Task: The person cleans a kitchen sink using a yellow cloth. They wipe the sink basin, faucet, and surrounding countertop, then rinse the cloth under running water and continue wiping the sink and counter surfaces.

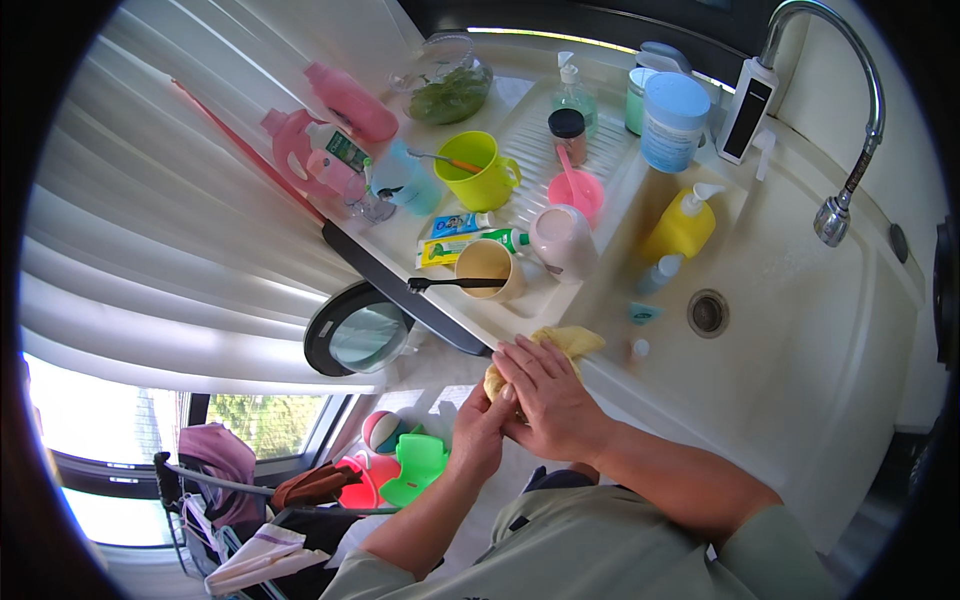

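A pale yellow cloth (574,341) is bunched between my two hands at the front edge of the white sink unit. My right hand (555,409) lies over it with the fingers stretched forward. From the left, my left hand (480,431) grips the cloth's near end, and the two thumbs are close together. Part of the cloth is hidden under the right hand. Just beyond stands a beige cup (514,289) with a black toothbrush (457,283) across its mouth. A pinkish-white mug (564,244) rests next to it, near toothpaste tubes (450,249).
The sink basin (795,352) holds a yellow pump bottle (680,225) and small bottles. A curved faucet (874,82) hangs over it. On the ribbed drainboard (529,150) stand a lime-green mug (476,176), a pink scoop (576,193) and several bottles. A white curtain (165,225) hangs left.
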A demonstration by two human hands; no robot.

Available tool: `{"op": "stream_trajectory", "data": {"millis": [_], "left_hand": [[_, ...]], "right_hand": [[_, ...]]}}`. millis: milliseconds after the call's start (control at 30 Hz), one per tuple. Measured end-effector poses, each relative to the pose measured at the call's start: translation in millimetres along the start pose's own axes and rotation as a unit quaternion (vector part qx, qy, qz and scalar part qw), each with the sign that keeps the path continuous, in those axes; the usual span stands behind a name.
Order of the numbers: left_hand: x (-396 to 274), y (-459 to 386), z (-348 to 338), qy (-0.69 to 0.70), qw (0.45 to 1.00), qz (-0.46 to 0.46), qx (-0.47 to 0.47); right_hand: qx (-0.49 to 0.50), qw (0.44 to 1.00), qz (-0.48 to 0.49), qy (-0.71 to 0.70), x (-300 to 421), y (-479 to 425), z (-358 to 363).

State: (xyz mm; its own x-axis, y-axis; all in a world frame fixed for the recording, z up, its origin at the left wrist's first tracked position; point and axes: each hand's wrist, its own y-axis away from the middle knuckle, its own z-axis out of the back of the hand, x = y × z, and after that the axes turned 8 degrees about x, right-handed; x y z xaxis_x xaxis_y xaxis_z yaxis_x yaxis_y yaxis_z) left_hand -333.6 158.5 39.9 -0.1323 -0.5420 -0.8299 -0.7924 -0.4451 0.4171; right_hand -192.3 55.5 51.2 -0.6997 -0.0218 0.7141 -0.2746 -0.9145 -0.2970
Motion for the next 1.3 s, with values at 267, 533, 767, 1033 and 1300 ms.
{"op": "stream_trajectory", "data": {"millis": [267, 533, 767, 1033, 1300], "left_hand": [[-22.1, 5.0, 16.1, 0.020, 0.999, -0.018, -0.020], [-86.2, -17.0, 71.9, -0.021, 0.997, -0.076, -0.023], [-126.9, -99.1, 100.4, -0.125, 0.971, -0.146, -0.143], [-54.6, -97.6, 89.7, -0.411, 0.804, -0.331, -0.273], [-75.2, -93.3, 93.5, -0.657, 0.661, -0.348, -0.101]], "right_hand": [[0.075, 0.993, 0.001, 0.087, -1.7, 12.5, 36.5], [-0.028, 0.997, 0.020, -0.062, 28.3, -34.8, -6.9], [0.029, 0.994, -0.043, 0.099, 19.9, -81.1, -49.1], [0.022, 0.971, -0.024, 0.239, 7.0, -63.0, -58.9], [0.019, 0.980, -0.001, 0.197, -9.1, -69.0, -54.5]]}}
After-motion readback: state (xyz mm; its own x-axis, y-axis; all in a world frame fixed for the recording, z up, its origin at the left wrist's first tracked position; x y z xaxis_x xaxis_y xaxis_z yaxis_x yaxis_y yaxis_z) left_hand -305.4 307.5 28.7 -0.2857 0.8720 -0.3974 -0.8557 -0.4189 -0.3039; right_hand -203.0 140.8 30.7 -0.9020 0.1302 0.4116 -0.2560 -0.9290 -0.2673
